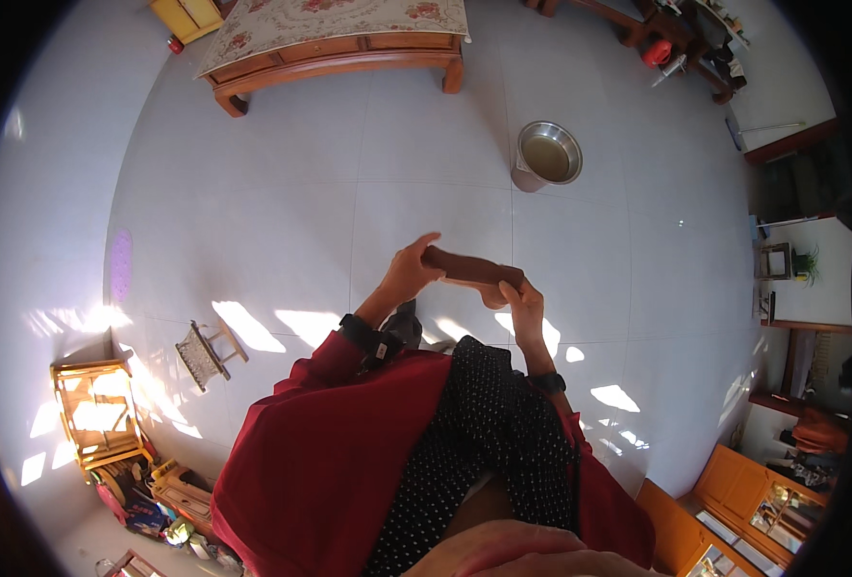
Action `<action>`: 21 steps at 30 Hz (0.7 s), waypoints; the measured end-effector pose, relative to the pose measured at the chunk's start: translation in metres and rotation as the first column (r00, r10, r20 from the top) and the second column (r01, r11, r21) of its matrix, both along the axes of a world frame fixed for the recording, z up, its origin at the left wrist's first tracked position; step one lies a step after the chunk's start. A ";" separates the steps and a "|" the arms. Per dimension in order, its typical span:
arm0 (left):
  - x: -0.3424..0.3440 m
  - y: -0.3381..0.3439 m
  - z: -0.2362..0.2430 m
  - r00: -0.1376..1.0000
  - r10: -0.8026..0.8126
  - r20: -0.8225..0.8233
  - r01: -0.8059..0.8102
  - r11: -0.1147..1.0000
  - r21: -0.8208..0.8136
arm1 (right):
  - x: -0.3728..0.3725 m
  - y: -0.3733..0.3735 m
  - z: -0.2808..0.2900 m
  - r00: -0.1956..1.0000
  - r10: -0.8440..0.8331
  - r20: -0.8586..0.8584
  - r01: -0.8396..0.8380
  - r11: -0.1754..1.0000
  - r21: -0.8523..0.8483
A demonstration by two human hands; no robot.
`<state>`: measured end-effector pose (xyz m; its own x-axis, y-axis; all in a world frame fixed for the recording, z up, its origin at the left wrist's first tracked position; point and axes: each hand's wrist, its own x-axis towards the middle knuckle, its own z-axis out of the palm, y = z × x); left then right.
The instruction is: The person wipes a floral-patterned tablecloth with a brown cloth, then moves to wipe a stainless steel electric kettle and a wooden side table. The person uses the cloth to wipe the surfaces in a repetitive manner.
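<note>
Both of my hands hold a brown strip (471, 267), which looks like folded cloth, stretched between them in front of my body. My left hand (410, 273) grips its left end, with one finger pointing up past the edge. At the other end my right hand (526, 310) pinches it between thumb and fingers. A paler, rounded part hangs beneath the strip close to my right hand; what it is I cannot make out. Beyond my hands, to the right, a metal bucket (547, 156) stands on the floor with murky liquid in it.
A wooden table (335, 48) with a flowered cover stands at the far left. On the left are a small stool (205, 354) and a wooden chair (97, 413). Wooden cabinets (748, 495) line the lower right. Sunlight patches the pale tiled floor (426, 144).
</note>
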<state>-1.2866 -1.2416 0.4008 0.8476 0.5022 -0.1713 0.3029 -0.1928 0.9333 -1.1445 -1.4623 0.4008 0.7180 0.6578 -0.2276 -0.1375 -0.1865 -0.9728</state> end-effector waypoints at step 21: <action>-0.008 0.047 0.014 0.993 -0.109 -0.040 0.113 0.987 0.118 | 0.002 0.044 0.003 0.922 0.061 0.381 -0.058 0.998 -0.019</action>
<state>-1.2946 -1.1947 0.4147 0.8940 0.4240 -0.1448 0.3041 -0.3368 0.8911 -1.1430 -1.4179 0.4034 0.7110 0.7013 0.0513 0.2555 -0.1897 -0.9480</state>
